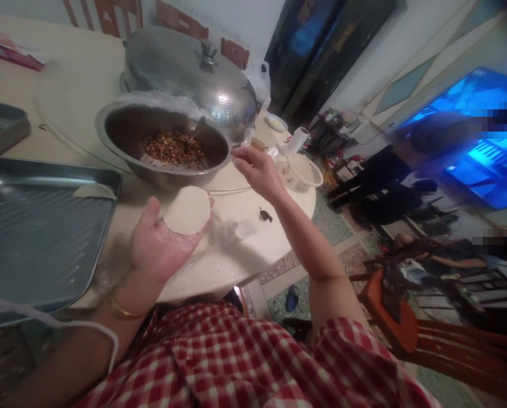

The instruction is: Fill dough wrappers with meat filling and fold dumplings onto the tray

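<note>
A round, pale dumpling wrapper lies flat across the fingers of my left hand, palm up and thumb raised to the side. Beyond it stands a wide metal bowl holding a brown chopped filling. What looks like a dark utensil handle leans in the filling. My right hand is at the bowl's right rim, fingers curled together and seemingly pinching the edge. To the left, one folded dumpling rests in the corner of a dark metal tray.
Behind the bowl sits a big domed steamer lid. A white plastic basket and a paper roll stand at the table's right side. A wooden chair is at my right. A person stands near a lit screen.
</note>
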A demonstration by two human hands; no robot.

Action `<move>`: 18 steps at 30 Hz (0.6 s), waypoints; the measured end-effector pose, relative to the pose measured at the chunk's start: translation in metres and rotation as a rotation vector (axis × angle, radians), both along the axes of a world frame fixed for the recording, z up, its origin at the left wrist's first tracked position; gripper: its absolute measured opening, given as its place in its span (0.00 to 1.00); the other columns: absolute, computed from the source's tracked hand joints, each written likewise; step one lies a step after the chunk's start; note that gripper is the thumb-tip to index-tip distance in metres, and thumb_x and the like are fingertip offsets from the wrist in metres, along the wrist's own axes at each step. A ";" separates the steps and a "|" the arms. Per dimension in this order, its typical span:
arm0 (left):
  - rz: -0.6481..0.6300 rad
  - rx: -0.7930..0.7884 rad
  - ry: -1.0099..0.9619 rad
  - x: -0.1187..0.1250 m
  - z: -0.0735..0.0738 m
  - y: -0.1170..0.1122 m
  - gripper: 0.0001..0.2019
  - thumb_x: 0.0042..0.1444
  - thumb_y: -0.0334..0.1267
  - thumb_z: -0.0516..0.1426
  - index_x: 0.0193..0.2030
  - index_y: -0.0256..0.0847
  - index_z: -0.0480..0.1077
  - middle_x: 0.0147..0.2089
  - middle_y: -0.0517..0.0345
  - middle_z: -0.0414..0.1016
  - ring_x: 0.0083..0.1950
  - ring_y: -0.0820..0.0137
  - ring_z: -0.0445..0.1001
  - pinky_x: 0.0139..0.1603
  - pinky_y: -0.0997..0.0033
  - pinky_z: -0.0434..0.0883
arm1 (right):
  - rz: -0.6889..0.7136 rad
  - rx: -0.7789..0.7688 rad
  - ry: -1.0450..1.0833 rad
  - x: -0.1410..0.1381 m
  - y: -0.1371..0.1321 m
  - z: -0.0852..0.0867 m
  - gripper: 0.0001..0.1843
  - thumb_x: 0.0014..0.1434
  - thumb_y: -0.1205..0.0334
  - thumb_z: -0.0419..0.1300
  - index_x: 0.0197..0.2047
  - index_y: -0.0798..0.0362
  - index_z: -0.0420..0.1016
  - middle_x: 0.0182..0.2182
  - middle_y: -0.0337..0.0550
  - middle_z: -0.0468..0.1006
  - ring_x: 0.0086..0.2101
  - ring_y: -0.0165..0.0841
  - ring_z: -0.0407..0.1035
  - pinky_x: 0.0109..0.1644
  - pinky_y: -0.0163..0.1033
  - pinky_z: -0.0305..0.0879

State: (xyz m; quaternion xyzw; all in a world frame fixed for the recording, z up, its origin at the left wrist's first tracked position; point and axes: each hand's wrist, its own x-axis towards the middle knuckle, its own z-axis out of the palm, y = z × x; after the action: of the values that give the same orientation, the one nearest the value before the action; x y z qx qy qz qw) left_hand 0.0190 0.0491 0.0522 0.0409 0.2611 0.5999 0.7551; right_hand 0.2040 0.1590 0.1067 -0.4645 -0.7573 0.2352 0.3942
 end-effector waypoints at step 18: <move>-0.171 0.159 -0.435 -0.024 -0.030 0.020 0.41 0.62 0.62 0.53 0.76 0.57 0.40 0.64 0.56 0.73 0.65 0.59 0.72 0.61 0.61 0.77 | -0.029 0.003 -0.458 -0.079 0.149 0.000 0.12 0.64 0.60 0.59 0.47 0.56 0.79 0.34 0.42 0.80 0.39 0.36 0.74 0.51 0.43 0.68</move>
State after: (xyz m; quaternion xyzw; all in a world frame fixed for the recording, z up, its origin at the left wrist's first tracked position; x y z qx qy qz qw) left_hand -0.0052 0.0692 0.0224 -0.0078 0.0400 0.5473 0.8359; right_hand 0.1251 0.3078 0.1067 -0.5160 -0.8207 0.1166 0.2159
